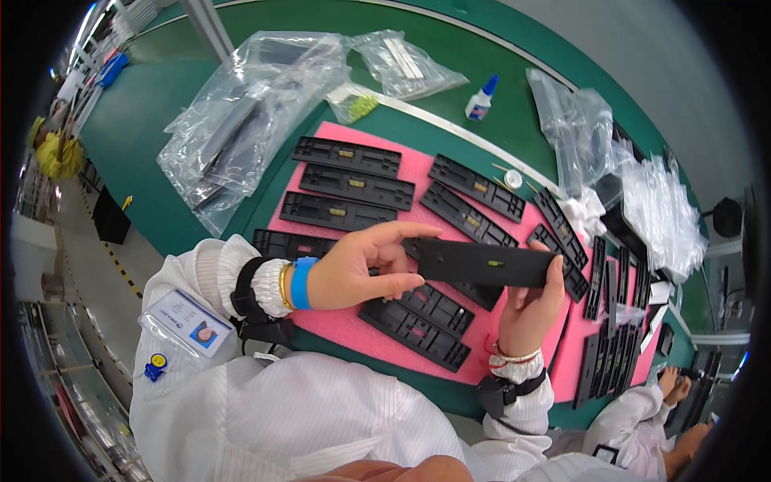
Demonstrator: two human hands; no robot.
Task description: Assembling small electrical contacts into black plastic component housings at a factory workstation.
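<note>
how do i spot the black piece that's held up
Find the pink sheet on the green table; over it, between the left hand and right hand, is a long black piece. It shows a smooth, flat face with a small green spot, whereas neighbouring pieces just beyond show recessed, ribbed sides.

Workshop: green bench [132, 140], black parts [361, 214]

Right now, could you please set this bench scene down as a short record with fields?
Held item: flat black bar with a small yellow-green insert
Right hand: gripping the bar's right end
Left hand: at its left end; firmness of hold unclear
Beneath: pink mat bearing many black slotted parts
Beyond mat: white bottle with blue cap, upright; clear plastic bags
Lower right: another person's white sleeve
</note>
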